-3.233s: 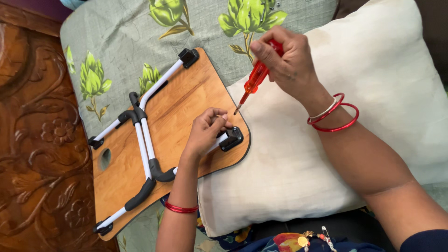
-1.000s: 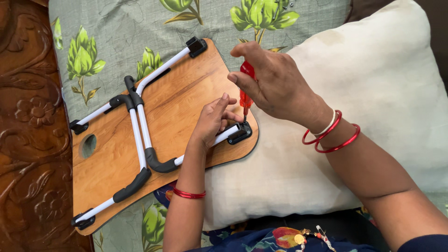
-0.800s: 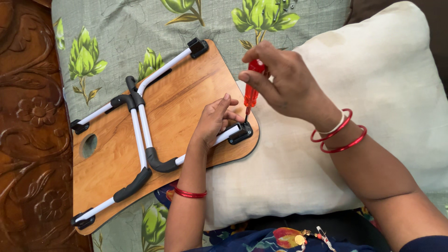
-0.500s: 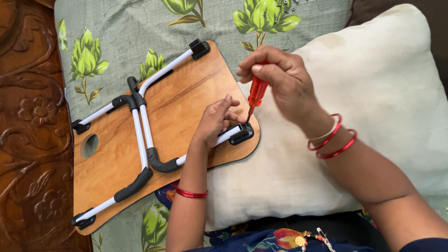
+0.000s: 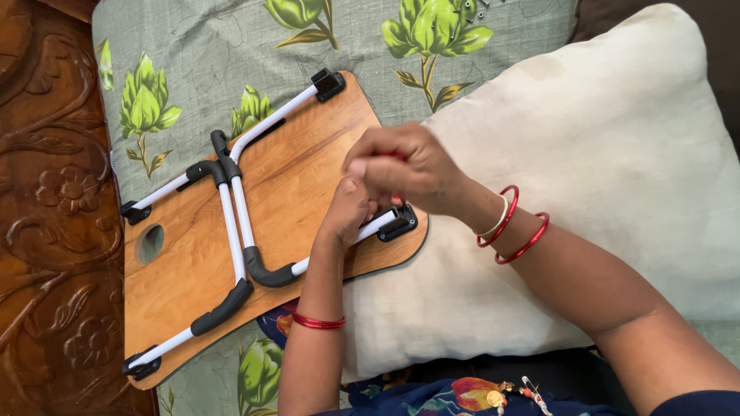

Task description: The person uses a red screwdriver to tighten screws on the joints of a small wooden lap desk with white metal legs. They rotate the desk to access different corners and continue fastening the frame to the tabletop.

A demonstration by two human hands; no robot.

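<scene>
Both hands [image 5: 385,181] meet over the black bracket [image 5: 398,224]

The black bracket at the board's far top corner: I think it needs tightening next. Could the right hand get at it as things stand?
Probably yes: the black bracket lies uncovered, with only bare board between it and the right hand.

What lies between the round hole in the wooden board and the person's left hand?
In the head view, the folded white-and-black legs cross the wooden board between the round hole and the left hand.
</scene>
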